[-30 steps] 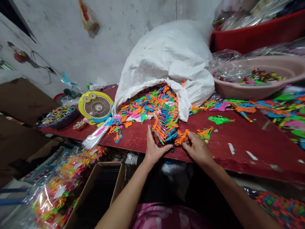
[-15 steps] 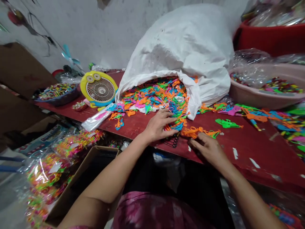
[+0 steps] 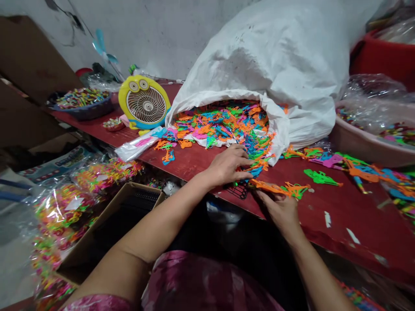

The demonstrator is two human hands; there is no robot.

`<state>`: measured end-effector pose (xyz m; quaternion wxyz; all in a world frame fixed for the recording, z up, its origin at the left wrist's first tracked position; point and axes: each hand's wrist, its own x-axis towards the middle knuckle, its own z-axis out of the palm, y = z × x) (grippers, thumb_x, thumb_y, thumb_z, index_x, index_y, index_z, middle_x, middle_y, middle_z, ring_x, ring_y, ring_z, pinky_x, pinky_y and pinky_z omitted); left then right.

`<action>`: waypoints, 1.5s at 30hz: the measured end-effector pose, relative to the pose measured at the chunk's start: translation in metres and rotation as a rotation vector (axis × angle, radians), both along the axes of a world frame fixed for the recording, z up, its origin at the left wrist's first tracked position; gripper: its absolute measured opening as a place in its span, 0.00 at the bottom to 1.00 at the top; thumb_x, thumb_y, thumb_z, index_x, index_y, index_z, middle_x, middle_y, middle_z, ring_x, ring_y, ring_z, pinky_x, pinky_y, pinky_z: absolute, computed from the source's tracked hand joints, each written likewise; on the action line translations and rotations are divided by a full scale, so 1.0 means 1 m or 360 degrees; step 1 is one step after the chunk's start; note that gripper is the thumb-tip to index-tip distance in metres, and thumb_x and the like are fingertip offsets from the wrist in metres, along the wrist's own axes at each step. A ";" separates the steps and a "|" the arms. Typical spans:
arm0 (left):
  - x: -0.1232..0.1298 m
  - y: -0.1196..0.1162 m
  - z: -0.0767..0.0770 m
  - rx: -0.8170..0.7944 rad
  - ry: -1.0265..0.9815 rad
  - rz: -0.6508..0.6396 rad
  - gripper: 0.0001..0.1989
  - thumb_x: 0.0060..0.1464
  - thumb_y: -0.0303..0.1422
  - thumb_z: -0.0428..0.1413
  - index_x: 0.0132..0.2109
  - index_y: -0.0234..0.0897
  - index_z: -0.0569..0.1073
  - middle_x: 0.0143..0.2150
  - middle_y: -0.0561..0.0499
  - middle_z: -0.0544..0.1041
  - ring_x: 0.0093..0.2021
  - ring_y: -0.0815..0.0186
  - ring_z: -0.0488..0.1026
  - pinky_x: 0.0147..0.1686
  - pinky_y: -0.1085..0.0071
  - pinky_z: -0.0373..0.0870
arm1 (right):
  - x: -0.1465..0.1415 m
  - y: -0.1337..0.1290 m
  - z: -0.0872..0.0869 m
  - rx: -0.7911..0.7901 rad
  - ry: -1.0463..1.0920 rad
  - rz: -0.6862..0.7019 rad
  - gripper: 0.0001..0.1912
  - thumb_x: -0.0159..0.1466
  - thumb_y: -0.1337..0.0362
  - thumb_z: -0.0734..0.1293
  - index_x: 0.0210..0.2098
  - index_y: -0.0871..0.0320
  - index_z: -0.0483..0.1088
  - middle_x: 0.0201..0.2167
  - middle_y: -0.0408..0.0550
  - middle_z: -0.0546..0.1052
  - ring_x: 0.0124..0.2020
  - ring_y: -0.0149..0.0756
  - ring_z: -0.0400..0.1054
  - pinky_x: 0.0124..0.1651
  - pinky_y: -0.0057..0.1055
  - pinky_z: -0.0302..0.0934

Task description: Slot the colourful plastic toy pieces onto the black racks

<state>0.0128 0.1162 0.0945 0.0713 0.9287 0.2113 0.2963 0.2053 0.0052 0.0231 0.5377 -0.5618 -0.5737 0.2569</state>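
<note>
Plastic toy pieces lay heaped in orange, green, blue and pink at the mouth of a white woven sack, which slumped against the far edge of the tabletop. The sack stood bulky and the heap filled its opening, while a linked run of pieces trailed from its lip toward the near edge. The left hand lay over that run with its fingers curved and spread, though it could not be told whether they clenched anything. Just beside it, the right hand reached the near edge, its fingers seemingly pinched on an orange-and-green strand stretched flat across the red boards. A small black mesh piece lay under the left hand's reach.

More pieces ran in a loose scatter toward the right of the tabletop, with one green piece lying apart, and others sat in a pink basin under clear plastic. The pieces were thin, flat and glossy, with knobbly cut-out outlines, against the sack's matte weave and the chipped paint of the tabletop. A yellow round fan and a blue basket of pieces stood toward the left end. Below the near edge sat a cardboard box beside clear bags of bundled pieces.
</note>
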 end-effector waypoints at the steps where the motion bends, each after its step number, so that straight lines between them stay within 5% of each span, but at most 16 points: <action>1: 0.000 0.000 0.000 -0.0002 -0.0001 0.0001 0.19 0.55 0.44 0.61 0.49 0.38 0.79 0.46 0.44 0.79 0.57 0.55 0.69 0.60 0.54 0.64 | 0.001 0.000 -0.001 0.0017 -0.0038 0.0030 0.12 0.59 0.57 0.70 0.38 0.58 0.78 0.36 0.50 0.81 0.38 0.41 0.76 0.47 0.39 0.71; 14: -0.007 0.005 0.007 -0.0034 0.0087 -0.0020 0.21 0.54 0.45 0.62 0.51 0.38 0.78 0.46 0.44 0.78 0.57 0.54 0.68 0.60 0.56 0.63 | 0.011 0.001 -0.002 0.0285 -0.0558 0.0508 0.13 0.67 0.64 0.62 0.49 0.55 0.73 0.46 0.51 0.77 0.49 0.39 0.71 0.52 0.37 0.65; 22: -0.006 0.006 0.008 -0.0047 0.0111 -0.0004 0.20 0.54 0.43 0.62 0.52 0.40 0.78 0.48 0.44 0.77 0.59 0.54 0.66 0.59 0.58 0.63 | 0.003 0.015 -0.015 -0.0021 -0.0338 0.0039 0.14 0.61 0.55 0.67 0.38 0.59 0.76 0.33 0.51 0.80 0.34 0.40 0.74 0.40 0.37 0.68; 26: -0.006 0.008 0.007 -0.0066 0.0123 -0.0001 0.19 0.55 0.44 0.61 0.51 0.40 0.78 0.49 0.45 0.76 0.59 0.54 0.66 0.60 0.58 0.62 | -0.010 0.017 -0.022 0.0030 -0.0202 -0.0157 0.15 0.60 0.53 0.69 0.38 0.59 0.75 0.32 0.50 0.79 0.32 0.38 0.72 0.38 0.35 0.66; 35: -0.008 0.006 0.007 -0.0101 0.0120 0.0010 0.19 0.55 0.42 0.62 0.51 0.41 0.78 0.49 0.45 0.76 0.60 0.54 0.64 0.59 0.58 0.62 | -0.024 0.009 -0.009 0.0378 -0.1011 -0.0255 0.17 0.68 0.56 0.60 0.25 0.57 0.66 0.22 0.44 0.67 0.24 0.33 0.59 0.31 0.31 0.53; 45: -0.007 0.003 0.006 -0.0097 0.0028 0.0005 0.21 0.53 0.43 0.63 0.51 0.36 0.78 0.49 0.42 0.77 0.62 0.53 0.65 0.64 0.55 0.60 | -0.033 0.012 -0.012 0.0237 -0.1260 -0.0361 0.16 0.70 0.58 0.55 0.36 0.59 0.70 0.29 0.52 0.71 0.31 0.40 0.63 0.35 0.34 0.55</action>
